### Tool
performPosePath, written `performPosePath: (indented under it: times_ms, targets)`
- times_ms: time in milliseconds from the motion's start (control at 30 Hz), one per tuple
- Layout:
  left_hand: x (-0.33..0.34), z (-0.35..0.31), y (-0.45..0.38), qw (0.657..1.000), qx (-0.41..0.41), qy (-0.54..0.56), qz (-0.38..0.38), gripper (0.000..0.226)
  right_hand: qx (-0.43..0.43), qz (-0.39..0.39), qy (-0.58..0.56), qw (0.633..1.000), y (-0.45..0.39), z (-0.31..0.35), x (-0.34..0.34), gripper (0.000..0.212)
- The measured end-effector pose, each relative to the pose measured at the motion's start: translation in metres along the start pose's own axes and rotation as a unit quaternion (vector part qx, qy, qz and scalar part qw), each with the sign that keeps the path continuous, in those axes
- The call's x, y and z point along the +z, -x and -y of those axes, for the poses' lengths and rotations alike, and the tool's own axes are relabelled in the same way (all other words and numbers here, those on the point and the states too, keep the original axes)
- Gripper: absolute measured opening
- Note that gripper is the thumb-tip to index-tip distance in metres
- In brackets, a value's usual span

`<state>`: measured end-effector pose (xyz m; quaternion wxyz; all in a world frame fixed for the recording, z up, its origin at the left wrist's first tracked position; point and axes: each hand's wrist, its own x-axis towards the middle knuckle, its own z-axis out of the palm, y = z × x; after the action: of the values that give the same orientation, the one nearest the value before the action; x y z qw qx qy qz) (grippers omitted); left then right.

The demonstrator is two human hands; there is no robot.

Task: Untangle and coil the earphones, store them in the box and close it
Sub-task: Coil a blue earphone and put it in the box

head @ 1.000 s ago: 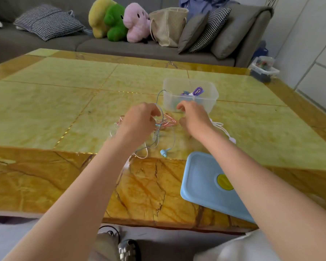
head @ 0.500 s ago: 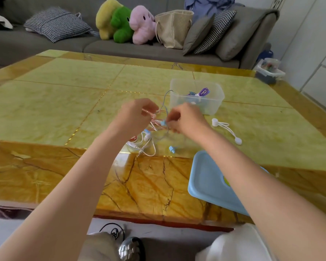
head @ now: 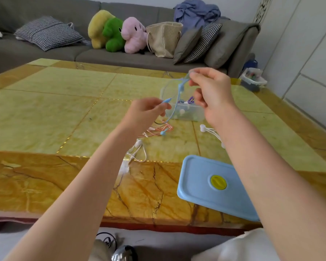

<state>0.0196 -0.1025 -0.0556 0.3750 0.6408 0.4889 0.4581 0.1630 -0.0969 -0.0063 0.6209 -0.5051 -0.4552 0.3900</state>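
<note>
Bench: marble top, carries everything below
Lid: blue, lies flat at the near right edge, so the box is not yet closed
Box: clear, open, beyond the hands; purple and white items are seen inside

Change noted: half a second ago both hands were low over the tangle; the blue earphones have since been lifted clear of the pile. The right hand is raised, its grip closed by pinching the cable near the top; the left hand pinches one end lower down. The cable hangs in a loop between them, its lower end reaching to the pink earphones on the bench

White earphones and a second white set lie apart, untouched

Judgement: one set is nearly separated; coiling is likely next, with three sets remaining
</note>
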Motion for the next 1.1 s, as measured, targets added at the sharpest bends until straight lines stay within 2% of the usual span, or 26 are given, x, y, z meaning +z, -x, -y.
performPosePath:
  times_ms: [133, 233, 333, 433, 500, 567, 667, 767, 900, 1000, 1100]
  targets:
    - [0.011, -0.006, 0.000, 0.998, -0.008, 0.054, 0.017, 0.026, 0.011, -0.074, 0.031, 0.997, -0.001, -0.008, -0.026, 0.015]
    - [0.027, -0.009, -0.002, 0.998, -0.016, 0.050, 0.036, 0.028, 0.029, -0.101, -0.004, 0.994, -0.003, -0.017, -0.046, 0.007]
    - [0.039, -0.009, -0.007, 0.995, -0.066, 0.035, 0.063, 0.029, 0.049, -0.093, -0.015, 0.994, -0.002, -0.027, -0.065, 0.009]
    - [0.055, -0.002, -0.012, 0.982, -0.149, -0.036, 0.111, 0.035, 0.111, -0.040, -0.024, 0.993, 0.004, -0.039, -0.080, 0.015]
    - [0.069, 0.007, -0.017, 0.984, -0.121, -0.084, 0.095, 0.029, 0.123, 0.000, 0.006, 0.992, 0.006, -0.048, -0.089, 0.018]
    - [0.077, 0.006, -0.018, 0.992, -0.047, -0.102, 0.059, 0.012, 0.115, 0.025, 0.066, 0.991, 0.006, -0.054, -0.090, 0.020]
    - [0.086, -0.001, -0.020, 0.994, 0.032, -0.072, 0.080, 0.024, 0.090, 0.042, 0.115, 0.988, 0.005, -0.054, -0.091, 0.023]
    - [0.096, 0.000, -0.020, 0.992, 0.024, -0.058, 0.108, 0.017, 0.061, 0.091, 0.089, 0.990, 0.006, -0.049, -0.090, 0.020]
    - [0.095, 0.006, -0.024, 0.994, 0.027, -0.099, 0.040, 0.015, 0.039, 0.081, 0.064, 0.994, 0.010, -0.045, -0.096, 0.019]
    - [0.090, 0.004, -0.025, 0.988, 0.031, -0.152, 0.009, 0.014, 0.011, 0.070, 0.181, 0.981, 0.010, -0.045, -0.106, 0.016]
    - [0.087, 0.000, -0.025, 0.997, -0.023, -0.068, 0.026, 0.022, -0.021, 0.099, 0.306, 0.947, 0.009, -0.045, -0.111, 0.011]
